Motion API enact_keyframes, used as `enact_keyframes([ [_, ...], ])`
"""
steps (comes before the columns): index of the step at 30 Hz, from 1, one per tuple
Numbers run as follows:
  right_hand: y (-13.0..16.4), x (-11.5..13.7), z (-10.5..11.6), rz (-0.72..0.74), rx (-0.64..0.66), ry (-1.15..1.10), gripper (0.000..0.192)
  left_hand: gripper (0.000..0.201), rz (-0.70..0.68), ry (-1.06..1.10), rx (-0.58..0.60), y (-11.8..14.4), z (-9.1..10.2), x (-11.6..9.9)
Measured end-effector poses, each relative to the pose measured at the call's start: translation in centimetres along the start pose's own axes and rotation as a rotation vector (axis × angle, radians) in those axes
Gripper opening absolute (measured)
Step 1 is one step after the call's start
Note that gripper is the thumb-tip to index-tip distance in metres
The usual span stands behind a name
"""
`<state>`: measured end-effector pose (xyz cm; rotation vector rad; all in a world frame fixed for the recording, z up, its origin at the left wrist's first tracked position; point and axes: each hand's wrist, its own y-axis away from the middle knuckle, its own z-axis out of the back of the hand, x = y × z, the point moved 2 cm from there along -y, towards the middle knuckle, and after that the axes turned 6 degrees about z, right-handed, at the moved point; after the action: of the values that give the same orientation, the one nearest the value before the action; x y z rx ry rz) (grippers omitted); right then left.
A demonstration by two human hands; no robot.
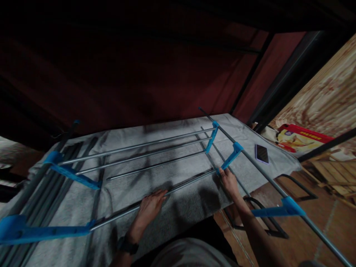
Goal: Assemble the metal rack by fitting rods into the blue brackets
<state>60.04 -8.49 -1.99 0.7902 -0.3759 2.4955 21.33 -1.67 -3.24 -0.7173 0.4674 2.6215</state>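
Note:
A part-built rack lies across a cloth-covered table, made of grey metal tubes and blue plastic brackets. My left hand is closed over the nearest crosswise tube, around its middle. That tube meets a blue bracket at its left end and another blue bracket at its right end. At this right joint my right hand pinches the bracket's lower tip and the tube end. Farther back, more thin tubes run between a left rear bracket and a right rear bracket; one tube's left end hangs free.
Several loose grey tubes lie at the left on the grey cloth. A phone rests at the right. A lower blue bracket juts from the long right tube. Beyond are a red-and-yellow box and black metal legs.

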Motion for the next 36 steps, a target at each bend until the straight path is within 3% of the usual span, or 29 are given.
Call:
enact_keyframes([
  [13, -0.6, 0.7, -1.3, -0.001, 0.023, -0.094, 0.062, 0.038, -0.06, -0.081, -0.018, 0.8, 0.0, 1.5],
  [36, -0.6, 1.0, -1.7, 0.036, 0.037, -0.158, 0.066, 0.038, 0.041, -0.061, 0.01, 0.8, 1.0, 1.7],
])
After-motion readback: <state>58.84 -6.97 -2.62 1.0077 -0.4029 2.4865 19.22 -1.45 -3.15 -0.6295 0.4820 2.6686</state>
